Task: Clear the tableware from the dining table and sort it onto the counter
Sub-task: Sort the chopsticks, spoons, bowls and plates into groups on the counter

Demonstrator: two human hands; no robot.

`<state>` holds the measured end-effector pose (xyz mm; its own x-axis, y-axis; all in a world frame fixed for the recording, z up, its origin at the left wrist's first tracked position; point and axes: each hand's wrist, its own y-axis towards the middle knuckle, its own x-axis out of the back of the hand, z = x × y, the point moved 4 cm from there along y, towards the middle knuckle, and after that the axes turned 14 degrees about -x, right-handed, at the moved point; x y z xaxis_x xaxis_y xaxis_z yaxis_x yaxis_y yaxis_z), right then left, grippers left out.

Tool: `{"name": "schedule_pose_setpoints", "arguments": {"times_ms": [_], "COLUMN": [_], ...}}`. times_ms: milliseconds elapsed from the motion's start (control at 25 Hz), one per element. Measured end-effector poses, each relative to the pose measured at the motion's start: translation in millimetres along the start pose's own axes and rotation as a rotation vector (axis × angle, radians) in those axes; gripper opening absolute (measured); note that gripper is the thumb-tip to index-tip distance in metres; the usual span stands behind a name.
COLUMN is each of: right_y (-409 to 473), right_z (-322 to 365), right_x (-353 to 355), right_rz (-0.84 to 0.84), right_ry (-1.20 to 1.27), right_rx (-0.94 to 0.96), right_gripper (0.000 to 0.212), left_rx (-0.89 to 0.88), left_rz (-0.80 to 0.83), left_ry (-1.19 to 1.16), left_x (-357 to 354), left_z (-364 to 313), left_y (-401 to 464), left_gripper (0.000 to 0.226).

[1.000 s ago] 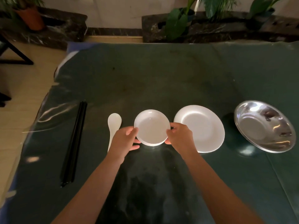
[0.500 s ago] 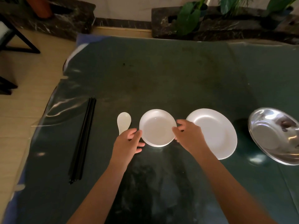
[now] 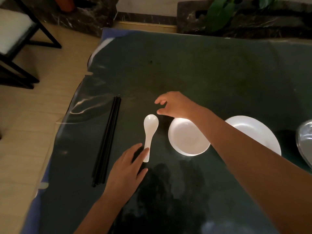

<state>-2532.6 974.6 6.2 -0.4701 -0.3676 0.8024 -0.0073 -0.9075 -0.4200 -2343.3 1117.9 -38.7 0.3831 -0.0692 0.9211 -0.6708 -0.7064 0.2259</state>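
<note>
Head view: no writing is legible. Both hands have let go of the small white bowl they flanked a moment ago. The left hand, fingers straight, touches the handle of the white spoon; the right hand hovers loosely curled, holding nothing. Bowl, white plate and steel basin lie empty on the dark table, black chopsticks at left.

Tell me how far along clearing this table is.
Barely begun. Nothing looks cleared: the black chopsticks, white spoon, small white dish, white plate and steel bowl all lie on the table. In hand: nothing yet; the left hand touches the spoon handle, the right hand hovers open. Everything remains.
</note>
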Motion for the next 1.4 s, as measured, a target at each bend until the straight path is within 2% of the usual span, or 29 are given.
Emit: {"name": "schedule_pose_setpoints", "arguments": {"times_ms": [80, 200, 320, 640, 720, 840, 880, 960, 1040, 1120, 1400], "right_y": [9, 13, 16, 32, 34, 39, 40, 41, 42, 47, 57], "right_z": [9, 16, 19, 19, 20, 27, 36, 64, 98, 122, 122], "right_x": [-14, -28, -37, -37, -35, -19, -16, -21, -40, -62, -73], "right_rz": [0.111, 0.16, 0.147, 0.084, 0.09, -0.032, -0.096, -0.187, -0.174, -0.149, -0.156], "right_ry": [-0.08, -0.112, -0.114, -0.104, -0.14, -0.011, -0.013, -0.203, -0.442, -0.605, -0.723], "right_rx": [0.027, 0.067, 0.075, 0.036, 0.033, 0.013, 0.068, 0.288, 0.512, 0.627, 0.658], "right_gripper": [0.038, 0.03, 0.023, 0.022, 0.027, 0.033, 0.036, 0.044, 0.051, 0.051, 0.031], "left_rx": [0.016, 0.017, 0.001, 0.035, 0.128, 0.473, 0.573, 0.69, 0.708, 0.686, 0.622], "left_rz": [-0.031, -0.094, -0.144, -0.172, -0.227, -0.21, -0.16, -0.044, -0.001, -0.026, -0.071], "left_ry": [-0.03, -0.079, -0.083, -0.077, -0.017, 0.156, 0.19, 0.185, 0.153, 0.129, 0.084], "left_x": [-4, -8, -10, -6, 7, 30, 34, 35, 33, 32, 27], "left_z": [5, 8, 6, 10, 19, 45, 52, 59, 59, 57, 55], "left_y": [0, 4, 8, 17, 8, -22, -32, -44, -47, -47, -37], "left_gripper": [0.057, 0.048, 0.04, 0.04, 0.038, 0.054, 0.061, 0.067, 0.063, 0.053, 0.048]}}
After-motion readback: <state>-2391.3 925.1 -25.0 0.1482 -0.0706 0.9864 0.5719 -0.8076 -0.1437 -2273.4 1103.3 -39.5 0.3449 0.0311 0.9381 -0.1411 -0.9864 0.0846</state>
